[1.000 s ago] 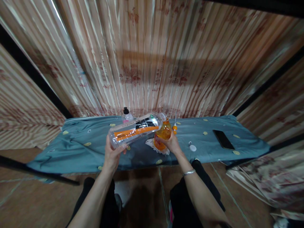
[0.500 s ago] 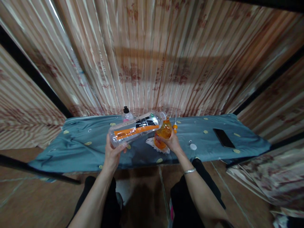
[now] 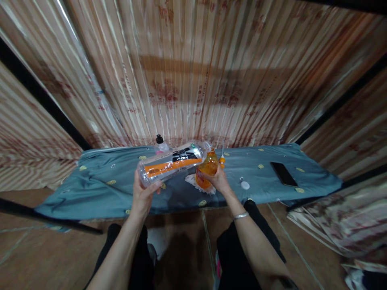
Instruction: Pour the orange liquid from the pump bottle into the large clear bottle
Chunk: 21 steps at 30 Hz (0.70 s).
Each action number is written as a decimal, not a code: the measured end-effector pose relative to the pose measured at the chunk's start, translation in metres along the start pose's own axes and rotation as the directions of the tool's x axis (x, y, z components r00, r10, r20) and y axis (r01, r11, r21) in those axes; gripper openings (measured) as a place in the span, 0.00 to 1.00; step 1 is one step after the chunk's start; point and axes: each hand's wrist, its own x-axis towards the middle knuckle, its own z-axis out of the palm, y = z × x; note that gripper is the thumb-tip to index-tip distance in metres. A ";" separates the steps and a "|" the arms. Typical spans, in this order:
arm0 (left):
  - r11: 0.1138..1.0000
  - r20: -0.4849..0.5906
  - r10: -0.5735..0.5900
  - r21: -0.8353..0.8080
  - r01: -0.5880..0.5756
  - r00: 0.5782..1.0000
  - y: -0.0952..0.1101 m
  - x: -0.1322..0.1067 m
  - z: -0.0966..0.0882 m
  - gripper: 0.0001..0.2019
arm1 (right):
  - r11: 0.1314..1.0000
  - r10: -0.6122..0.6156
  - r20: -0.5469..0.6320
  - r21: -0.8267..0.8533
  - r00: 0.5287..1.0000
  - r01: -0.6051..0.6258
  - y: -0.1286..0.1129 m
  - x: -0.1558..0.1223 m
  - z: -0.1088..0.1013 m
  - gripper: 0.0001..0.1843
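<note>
Wrapped round the base of a large clear plastic bottle (image 3: pixel 172 163) is my left hand (image 3: pixel 145 193). The bottle has a silver and orange label and tilts to the right, its neck at the mouth of an orange bottle (image 3: pixel 208 167). My right hand (image 3: pixel 220 181) grips that orange bottle, which stands upright on a white cloth (image 3: pixel 191 180). Whether liquid passes between the two is too small to tell. A white cap (image 3: pixel 244 185) lies on the blue cover to the right of my right hand.
A blue patterned cloth (image 3: pixel 99 169) covers the narrow table. At the back stands a clear bottle with a black top (image 3: pixel 159 141). An orange-and-white beaded item (image 3: pixel 222 160) is beside the orange bottle. A black phone (image 3: pixel 283 174) lies at right. Pleated curtains (image 3: pixel 187 80) hang behind.
The view has shifted very slightly. Both hands keep their hold, and the clear bottle stays tilted over the orange one.
</note>
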 end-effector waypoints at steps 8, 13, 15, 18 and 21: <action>1.000 -0.012 -0.005 -0.006 0.005 1.000 -0.001 0.001 0.000 0.39 | 1.000 0.012 -0.005 0.007 1.000 -0.012 -0.004 -0.001 -0.002 0.40; 1.000 -0.006 0.000 -0.006 0.000 1.000 -0.002 0.001 -0.001 0.40 | 1.000 0.019 -0.010 0.006 1.000 -0.019 -0.006 -0.001 -0.002 0.41; 1.000 -0.006 0.003 -0.007 -0.003 1.000 -0.003 0.001 -0.001 0.41 | 1.000 0.021 -0.018 -0.003 1.000 -0.021 -0.005 -0.001 -0.002 0.41; 1.000 -0.008 0.005 -0.007 -0.005 1.000 -0.003 0.001 -0.001 0.41 | 1.000 0.011 -0.011 0.001 1.000 -0.011 -0.002 0.000 -0.001 0.41; 1.000 -0.013 -0.001 -0.016 0.001 1.000 -0.002 0.001 0.000 0.41 | 1.000 -0.009 0.001 0.001 1.000 0.009 0.000 0.000 -0.002 0.40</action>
